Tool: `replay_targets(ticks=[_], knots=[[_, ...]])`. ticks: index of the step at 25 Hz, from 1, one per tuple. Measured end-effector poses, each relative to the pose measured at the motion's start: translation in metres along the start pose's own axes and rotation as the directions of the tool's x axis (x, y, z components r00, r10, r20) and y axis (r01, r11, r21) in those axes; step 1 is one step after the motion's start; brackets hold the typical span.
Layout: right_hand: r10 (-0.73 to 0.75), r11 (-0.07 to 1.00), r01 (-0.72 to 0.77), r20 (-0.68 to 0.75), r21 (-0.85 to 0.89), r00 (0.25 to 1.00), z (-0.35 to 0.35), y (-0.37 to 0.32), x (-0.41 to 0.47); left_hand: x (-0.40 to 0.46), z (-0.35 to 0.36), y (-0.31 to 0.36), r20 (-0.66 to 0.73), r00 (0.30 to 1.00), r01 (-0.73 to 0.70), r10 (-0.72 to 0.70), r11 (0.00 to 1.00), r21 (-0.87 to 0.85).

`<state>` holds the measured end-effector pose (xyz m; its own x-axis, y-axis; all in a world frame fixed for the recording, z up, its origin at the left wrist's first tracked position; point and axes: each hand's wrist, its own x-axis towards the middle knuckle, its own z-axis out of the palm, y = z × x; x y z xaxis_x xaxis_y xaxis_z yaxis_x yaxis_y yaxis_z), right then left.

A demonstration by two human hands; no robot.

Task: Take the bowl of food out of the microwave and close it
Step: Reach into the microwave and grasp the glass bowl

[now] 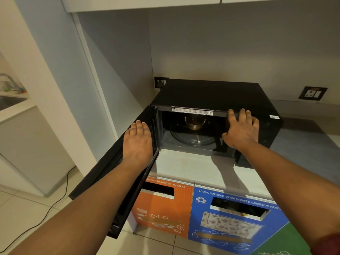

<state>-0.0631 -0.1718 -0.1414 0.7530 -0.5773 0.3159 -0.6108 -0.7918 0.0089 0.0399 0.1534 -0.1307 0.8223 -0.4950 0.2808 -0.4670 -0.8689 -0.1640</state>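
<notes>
A black microwave [211,92] stands on a white counter with its door [103,173] swung wide open to the left. Inside, a small metal bowl [194,123] with brownish food sits on the glass turntable [191,139]. My left hand [138,140] lies flat on the door's top edge near the hinge, fingers together. My right hand [241,128] is spread against the microwave's front frame, right of the cavity, with its fingertips over the top edge. Neither hand touches the bowl.
The white counter [184,166] runs in front of the microwave. Below it stand an orange waste bin [165,208] and a blue recycling bin [230,218]. A wall socket [312,92] is at the right. A black cable [46,212] trails over the tiled floor. A sink [9,100] is far left.
</notes>
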Motion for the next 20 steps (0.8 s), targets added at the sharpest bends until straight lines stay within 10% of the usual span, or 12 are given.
replay_targets(ticks=[9, 20], knots=[[0.042, 0.91, -0.021, -0.04, 0.415, 0.998, 0.021, -0.017, -0.057, 0.0, -0.004, 0.019, -0.235, 0.96, 0.01, -0.153, 0.857, -0.516], [0.128, 0.262, -0.134, 0.103, 0.956, 0.986, 0.122, -0.055, 0.01, 0.063, 0.148, 0.138, 0.009, 0.958, 0.069, -0.287, 0.199, -0.978]])
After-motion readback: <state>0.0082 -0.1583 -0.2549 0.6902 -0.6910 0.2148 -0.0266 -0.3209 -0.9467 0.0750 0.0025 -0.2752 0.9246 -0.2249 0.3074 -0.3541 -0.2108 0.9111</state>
